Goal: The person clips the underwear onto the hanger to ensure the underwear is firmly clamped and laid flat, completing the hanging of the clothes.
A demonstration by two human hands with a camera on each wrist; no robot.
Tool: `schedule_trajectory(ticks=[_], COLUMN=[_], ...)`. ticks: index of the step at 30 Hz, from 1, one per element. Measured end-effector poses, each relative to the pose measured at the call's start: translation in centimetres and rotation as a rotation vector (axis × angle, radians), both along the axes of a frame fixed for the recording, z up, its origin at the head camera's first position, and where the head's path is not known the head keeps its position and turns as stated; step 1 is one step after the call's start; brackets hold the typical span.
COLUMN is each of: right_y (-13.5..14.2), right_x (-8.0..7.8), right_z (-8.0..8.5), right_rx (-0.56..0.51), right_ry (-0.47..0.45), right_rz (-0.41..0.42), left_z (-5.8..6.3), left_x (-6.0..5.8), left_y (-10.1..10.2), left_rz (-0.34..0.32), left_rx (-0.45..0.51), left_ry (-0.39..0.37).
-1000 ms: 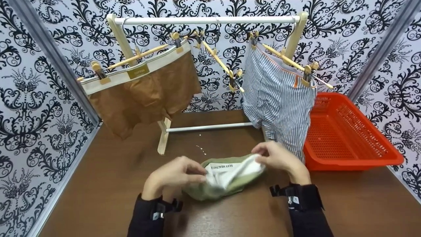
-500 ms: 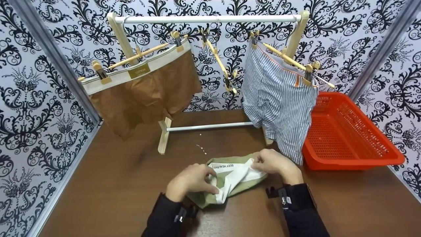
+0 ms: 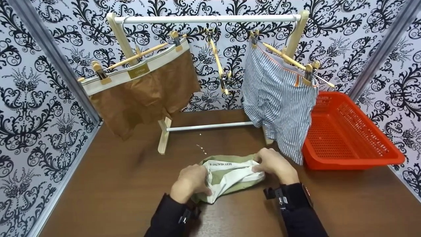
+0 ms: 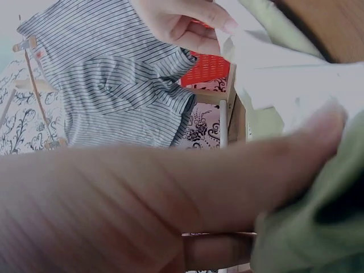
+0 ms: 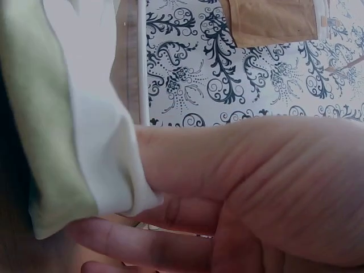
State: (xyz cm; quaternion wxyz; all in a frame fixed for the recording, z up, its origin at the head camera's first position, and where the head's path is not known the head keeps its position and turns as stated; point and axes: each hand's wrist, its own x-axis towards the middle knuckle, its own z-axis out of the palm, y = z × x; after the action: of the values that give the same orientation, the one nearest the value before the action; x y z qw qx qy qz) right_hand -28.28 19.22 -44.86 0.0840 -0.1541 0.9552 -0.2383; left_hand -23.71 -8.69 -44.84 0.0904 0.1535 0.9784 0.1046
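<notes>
Between the hands, low over the table (image 3: 125,184), is a pair of olive-green underpants (image 3: 237,189) with a white waistband bearing dark lettering. At its left end, my left hand (image 3: 192,181) grips the waistband; in the left wrist view its thumb lies on the white band (image 4: 307,85). My right hand (image 3: 277,166) pinches the right end of the waistband, the thumb on one side and fingers on the other in the right wrist view, where green cloth (image 5: 42,114) hangs beside it. The waistband's near side is partly folded. Fingertips of the left hand are hidden.
Behind stands a rack with a white rail (image 3: 207,19). Brown boxer shorts (image 3: 151,93) hang from it at left, striped shorts (image 3: 279,98) at right, both clipped. A bare clip hanger (image 3: 217,61) hangs between. A red basket (image 3: 358,162) stands at right.
My left hand has moved right and settled on the waistband's left end; the right hand has shifted slightly. The waistband is spread wider. The middle hanger has swung round.
</notes>
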Motion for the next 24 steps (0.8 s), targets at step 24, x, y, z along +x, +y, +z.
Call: schedule_trajectory(ticks=[24], right_y=[0.2], right_x=[-0.5], right_z=[-0.1], right_rx=[-0.040], right_ry=[0.091], right_rz=[0.008], left_z=[-0.3], left_x=[-0.4], left_y=[-0.3], left_rz=[-0.073], left_rx=[0.139], left_ry=[0.143])
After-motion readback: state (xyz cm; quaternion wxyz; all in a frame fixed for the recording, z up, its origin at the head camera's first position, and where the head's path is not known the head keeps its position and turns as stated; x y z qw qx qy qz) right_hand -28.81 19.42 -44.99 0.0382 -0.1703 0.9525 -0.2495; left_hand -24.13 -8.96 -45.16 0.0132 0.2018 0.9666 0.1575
